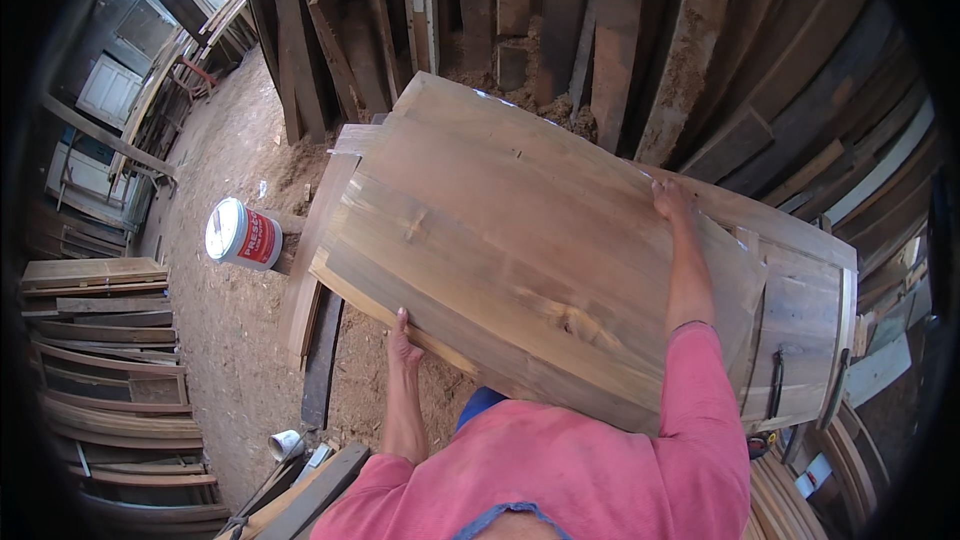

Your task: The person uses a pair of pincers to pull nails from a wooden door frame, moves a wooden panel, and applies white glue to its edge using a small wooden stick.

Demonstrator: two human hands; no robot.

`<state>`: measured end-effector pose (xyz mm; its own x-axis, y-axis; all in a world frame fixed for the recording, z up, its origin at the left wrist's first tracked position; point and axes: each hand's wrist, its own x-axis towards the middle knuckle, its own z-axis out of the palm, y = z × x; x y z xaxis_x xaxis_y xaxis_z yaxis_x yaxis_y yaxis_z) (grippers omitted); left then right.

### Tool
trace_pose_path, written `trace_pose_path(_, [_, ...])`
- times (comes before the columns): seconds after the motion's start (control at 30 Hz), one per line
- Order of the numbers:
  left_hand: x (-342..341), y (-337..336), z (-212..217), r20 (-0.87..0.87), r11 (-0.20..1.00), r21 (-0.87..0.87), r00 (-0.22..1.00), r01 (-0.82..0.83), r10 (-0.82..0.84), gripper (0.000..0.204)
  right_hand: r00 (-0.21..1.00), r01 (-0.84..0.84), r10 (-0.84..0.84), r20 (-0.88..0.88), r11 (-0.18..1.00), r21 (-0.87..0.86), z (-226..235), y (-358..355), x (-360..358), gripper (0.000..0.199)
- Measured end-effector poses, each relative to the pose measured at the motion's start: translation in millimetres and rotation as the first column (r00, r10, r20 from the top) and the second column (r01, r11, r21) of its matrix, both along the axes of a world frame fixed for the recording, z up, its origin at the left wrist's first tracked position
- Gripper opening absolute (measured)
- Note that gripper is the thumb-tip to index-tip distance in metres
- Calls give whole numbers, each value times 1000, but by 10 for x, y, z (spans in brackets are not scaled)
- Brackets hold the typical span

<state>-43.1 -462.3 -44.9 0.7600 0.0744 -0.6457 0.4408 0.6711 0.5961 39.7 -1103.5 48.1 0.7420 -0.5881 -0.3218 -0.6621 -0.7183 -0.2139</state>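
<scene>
A wide wooden panel (500,230), made of joined boards with a knot near its near edge, lies slanted in front of me. My left hand (403,348) grips its near edge toward the left, thumb upward and the fingers hidden beneath. Across the panel, my right hand (675,198) is closed over the far edge, right of the middle. Another wooden panel (795,315) shows from under the right end. Boards (322,240) stick out below the left end.
A white bucket with a red label (245,235) stands on the dusty floor at left. Upright planks (620,40) line the far side. Stacked boards (115,380) fill the lower left, near a small white cup (285,444). Black clamp-like bars (777,382) sit at right.
</scene>
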Motion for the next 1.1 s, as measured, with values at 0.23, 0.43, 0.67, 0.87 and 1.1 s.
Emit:
trace_pose_path(0.23, [52,-148,-187,-227,1000,1,973,-29,28,67,999,19,-19,30,1000,-1,-200,-101,168,56])
trace_pose_path(0.43, [-135,-344,-220,-258,992,-123,966,-28,-5,63,994,53,-55,-90,998,-31,19,-180,144,55])
trace_pose_path(0.67, [62,-676,-154,-249,999,-30,968,-38,29,65,990,38,-44,-131,998,-44,-200,-506,229,55])
trace_pose_path(0.87, [19,-787,-333,-111,999,-51,994,-7,1,64,997,-2,2,-76,1000,3,-165,-662,252,54])
trace_pose_path(1.1, [111,-920,-410,-160,996,-24,983,88,-90,65,994,-90,84,-63,992,-94,-878,-1334,131,54])
